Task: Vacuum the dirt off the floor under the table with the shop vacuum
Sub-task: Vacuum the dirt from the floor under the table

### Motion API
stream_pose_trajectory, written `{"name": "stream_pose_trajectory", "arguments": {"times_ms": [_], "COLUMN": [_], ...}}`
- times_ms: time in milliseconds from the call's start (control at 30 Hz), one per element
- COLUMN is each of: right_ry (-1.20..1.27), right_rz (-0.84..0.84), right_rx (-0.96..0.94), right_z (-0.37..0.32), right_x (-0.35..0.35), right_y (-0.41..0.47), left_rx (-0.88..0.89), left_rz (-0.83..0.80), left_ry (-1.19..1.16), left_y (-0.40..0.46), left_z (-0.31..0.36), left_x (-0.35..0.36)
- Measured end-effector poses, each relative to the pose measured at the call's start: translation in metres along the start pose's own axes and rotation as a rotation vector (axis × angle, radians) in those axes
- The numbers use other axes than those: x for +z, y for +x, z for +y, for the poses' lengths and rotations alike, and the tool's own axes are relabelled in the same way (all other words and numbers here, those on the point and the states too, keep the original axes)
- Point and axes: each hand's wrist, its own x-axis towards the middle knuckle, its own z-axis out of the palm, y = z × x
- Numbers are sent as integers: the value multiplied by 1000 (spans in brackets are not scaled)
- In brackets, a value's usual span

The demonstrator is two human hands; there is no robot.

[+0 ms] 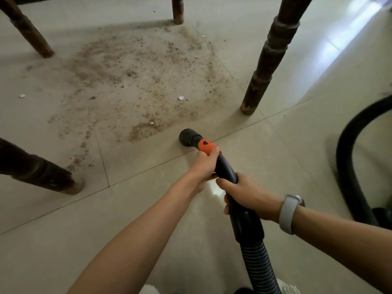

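Observation:
A wide patch of brown dirt [135, 81] with a few white scraps lies on the pale tiled floor between the table's dark wooden legs. The black round nozzle [187, 137] of the vacuum hose sits low over the floor just right of the dirt's near edge. My left hand [204, 165] grips the hose right behind its orange collar [205, 146]. My right hand [241, 195] grips the black tube further back, above the ribbed hose [259, 266]. A grey watch band sits on my right wrist.
Table legs stand around the dirt: near right [266, 64], near left [38, 169], far left [27, 28] and far middle [177, 9]. The hose loops across the floor at the right [347, 158]. Bright light falls on the tiles at top right.

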Motion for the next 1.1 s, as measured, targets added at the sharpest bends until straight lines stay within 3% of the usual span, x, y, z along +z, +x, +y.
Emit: {"name": "stream_pose_trajectory", "arguments": {"times_ms": [100, 167, 267, 467, 567, 700, 900, 1100], "right_ry": [16, -15, -35, -95, -90, 18, 240, 59], "right_rz": [-171, -185, -72, 224, 288, 267, 79, 26], "right_rx": [17, 35, 34, 53, 70, 13, 16, 28], "right_z": [1, -1, 0, 8, 13, 1, -25, 7], "right_x": [8, 10, 4, -23, -33, -47, -56, -30], "right_y": [2, 2, -2, -7, -2, 14, 22, -5], "left_rx": [-24, -44, -36, 0, -6, 23, 38, -41], "left_rz": [125, 152, 129, -90, -145, -150, -50, -117], "left_ry": [-11, -3, 15, 21, 68, 164, 184, 55], "left_y": [-3, -4, -1, 1, 7, 22, 27, -8], "left_z": [-15, -18, -15, 6, 13, 32, 58, 12], "left_x": [-22, -25, -12, 43, 59, 63, 59, 32]}}
